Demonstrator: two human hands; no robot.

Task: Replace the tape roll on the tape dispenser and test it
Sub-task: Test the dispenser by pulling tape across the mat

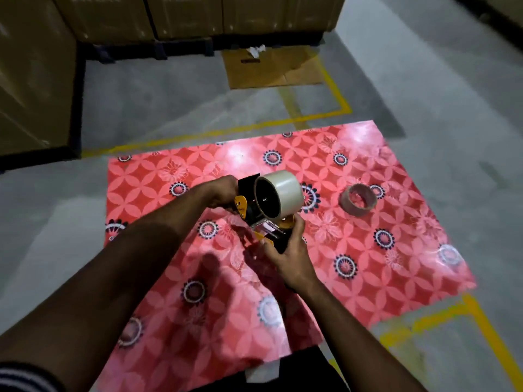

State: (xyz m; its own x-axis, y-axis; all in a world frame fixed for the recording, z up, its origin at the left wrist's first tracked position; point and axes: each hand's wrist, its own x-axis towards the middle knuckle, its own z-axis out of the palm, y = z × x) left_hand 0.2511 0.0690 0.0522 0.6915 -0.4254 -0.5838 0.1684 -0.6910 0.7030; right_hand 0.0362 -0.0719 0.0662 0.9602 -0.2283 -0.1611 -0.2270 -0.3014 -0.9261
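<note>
Red floral mat (pixel 368 278) | empty core (pixel 358 200) beside tape dispenser (pixel 263 219)

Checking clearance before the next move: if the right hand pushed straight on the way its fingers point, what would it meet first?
The right hand already grips the tape dispenser at its front end, so it would push into that, then likely the tape roll just beyond. Depth is hard to judge.

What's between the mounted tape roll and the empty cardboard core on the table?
Nothing but bare red patterned tablecloth. In the head view, the tape roll sits on the dispenser held in both hands, and the empty core lies apart to its right.
</note>
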